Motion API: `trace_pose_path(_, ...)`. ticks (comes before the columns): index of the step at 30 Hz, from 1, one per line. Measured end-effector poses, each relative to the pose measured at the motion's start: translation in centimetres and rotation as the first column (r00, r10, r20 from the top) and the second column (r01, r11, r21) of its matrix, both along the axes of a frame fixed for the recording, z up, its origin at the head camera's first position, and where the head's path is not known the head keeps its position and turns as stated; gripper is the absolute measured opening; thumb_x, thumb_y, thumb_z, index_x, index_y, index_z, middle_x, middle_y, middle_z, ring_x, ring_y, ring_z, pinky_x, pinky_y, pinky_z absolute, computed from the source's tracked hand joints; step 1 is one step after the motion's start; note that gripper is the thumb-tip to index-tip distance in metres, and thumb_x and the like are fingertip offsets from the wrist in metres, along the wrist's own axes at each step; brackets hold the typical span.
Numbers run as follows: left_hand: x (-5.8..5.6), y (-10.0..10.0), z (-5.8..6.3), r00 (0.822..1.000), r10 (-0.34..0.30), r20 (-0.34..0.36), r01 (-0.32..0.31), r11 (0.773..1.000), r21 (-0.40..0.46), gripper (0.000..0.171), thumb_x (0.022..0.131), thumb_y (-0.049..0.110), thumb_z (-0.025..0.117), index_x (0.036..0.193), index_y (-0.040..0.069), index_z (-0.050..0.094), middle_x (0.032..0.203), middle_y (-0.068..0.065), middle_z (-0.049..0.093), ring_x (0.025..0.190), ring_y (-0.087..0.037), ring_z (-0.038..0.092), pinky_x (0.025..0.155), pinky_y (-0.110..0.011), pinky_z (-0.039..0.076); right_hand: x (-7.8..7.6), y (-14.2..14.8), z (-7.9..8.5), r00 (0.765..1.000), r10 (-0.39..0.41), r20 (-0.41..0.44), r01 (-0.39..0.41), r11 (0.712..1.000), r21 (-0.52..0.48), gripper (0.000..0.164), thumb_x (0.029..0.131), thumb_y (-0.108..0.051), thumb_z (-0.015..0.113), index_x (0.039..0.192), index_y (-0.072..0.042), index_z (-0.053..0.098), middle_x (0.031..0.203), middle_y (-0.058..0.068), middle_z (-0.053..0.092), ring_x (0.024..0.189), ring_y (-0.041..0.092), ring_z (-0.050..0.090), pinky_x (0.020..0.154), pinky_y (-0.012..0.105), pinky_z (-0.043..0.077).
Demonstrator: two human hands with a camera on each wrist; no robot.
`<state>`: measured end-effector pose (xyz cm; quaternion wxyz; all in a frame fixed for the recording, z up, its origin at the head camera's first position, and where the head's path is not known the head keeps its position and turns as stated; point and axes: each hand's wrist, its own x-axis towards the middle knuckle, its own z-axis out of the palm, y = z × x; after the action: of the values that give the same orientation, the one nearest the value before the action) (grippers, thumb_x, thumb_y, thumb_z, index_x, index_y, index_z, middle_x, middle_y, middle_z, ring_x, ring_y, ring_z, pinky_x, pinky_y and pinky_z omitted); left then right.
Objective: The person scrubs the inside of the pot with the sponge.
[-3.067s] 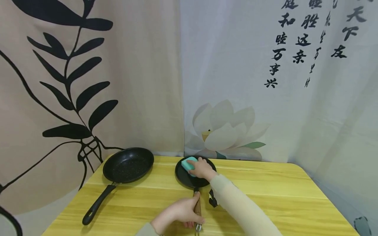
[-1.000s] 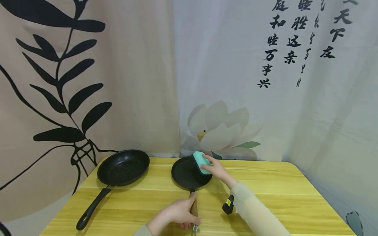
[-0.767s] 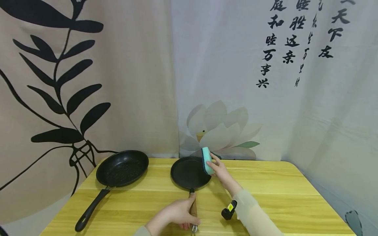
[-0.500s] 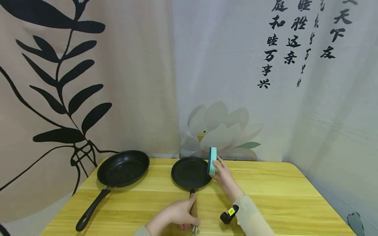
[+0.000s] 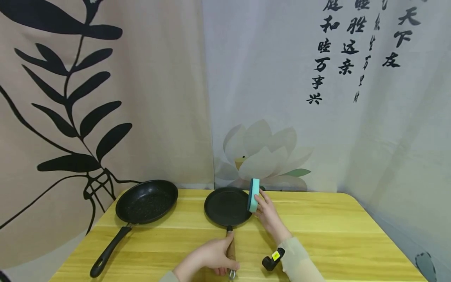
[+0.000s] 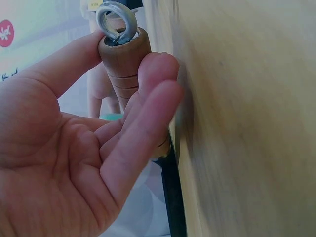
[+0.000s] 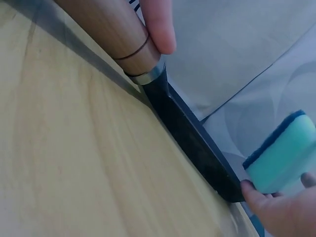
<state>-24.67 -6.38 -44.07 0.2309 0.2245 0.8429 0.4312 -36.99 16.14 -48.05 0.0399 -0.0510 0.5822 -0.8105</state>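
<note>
A small flat black pan [image 5: 227,207] lies near the table's back edge. My left hand [image 5: 215,252] grips its wooden handle [image 6: 123,61], which ends in a metal ring [image 6: 117,22]; the thumb lies along the top in the head view. At the pan's right rim, my right hand [image 5: 269,217] pinches a turquoise sponge [image 5: 254,196] with a dark blue scouring side. The sponge stands on edge, its dark side facing left toward the pan. In the right wrist view the right fingers [image 7: 254,197] hold the sponge [image 7: 286,153] right by the pan's rim.
A larger, deeper black frying pan [image 5: 148,201] sits at the left of the wooden table [image 5: 317,227], handle toward the front left. A black device [image 5: 273,259] with a yellow label is at the right wrist. A printed curtain [image 5: 169,98] hangs behind the table.
The sponge has come off the small pan's cooking surface, moved right to its rim and turned from lying flat to standing on edge. The left hand keeps its grip on the handle.
</note>
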Motion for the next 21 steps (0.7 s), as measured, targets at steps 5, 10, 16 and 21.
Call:
trace_pose_path(5,0.0,-0.3,0.0,1.000,-0.007,0.008,0.007,1.000,0.008,0.094,0.083,0.018,0.078,0.150,-0.010,0.018,0.058,-0.009,0.063,0.049,-0.022,0.063,0.045,-0.036,0.054,0.0,-0.3,0.1,1.000,-0.004,-0.006,0.004,0.999,0.037,0.073,0.101,-0.035,0.052,0.157,-0.012,0.012,0.147,0.029,0.029,0.130,0.044,0.039,0.107,0.057,0.030)
trace_pose_path(10,0.1,-0.1,-0.2,1.000,-0.012,0.004,0.012,1.000,0.007,0.095,0.083,0.018,0.077,0.150,-0.011,0.016,0.057,-0.008,0.063,0.048,-0.020,0.062,0.045,-0.034,0.053,0.0,-0.3,0.1,1.000,-0.003,-0.008,0.004,0.996,0.088,0.070,0.100,-0.034,0.055,0.156,-0.014,0.018,0.143,0.027,0.036,0.123,0.035,0.047,0.101,0.048,0.038)
trace_pose_path(16,0.1,0.6,-0.1,1.000,-0.025,0.009,0.025,1.000,0.000,0.095,0.082,0.018,0.078,0.150,-0.010,0.018,0.057,-0.008,0.064,0.048,-0.020,0.061,0.045,-0.033,0.053,0.0,0.5,0.5,1.000,-0.002,0.009,0.001,0.997,0.084,0.069,0.100,-0.032,0.055,0.155,-0.012,0.019,0.141,0.027,0.036,0.119,0.032,0.049,0.102,0.049,0.038)
trace_pose_path(21,-0.3,1.2,-0.4,0.998,-0.062,0.030,0.063,0.998,-0.032,0.095,0.084,0.023,0.076,0.150,-0.010,0.016,0.060,-0.007,0.065,0.050,-0.019,0.062,0.046,-0.032,0.052,0.0,1.8,0.8,1.000,-0.007,0.023,0.006,0.999,0.043,0.064,0.101,-0.028,0.052,0.154,-0.010,0.020,0.140,0.026,0.036,0.115,0.030,0.050,0.100,0.048,0.039)
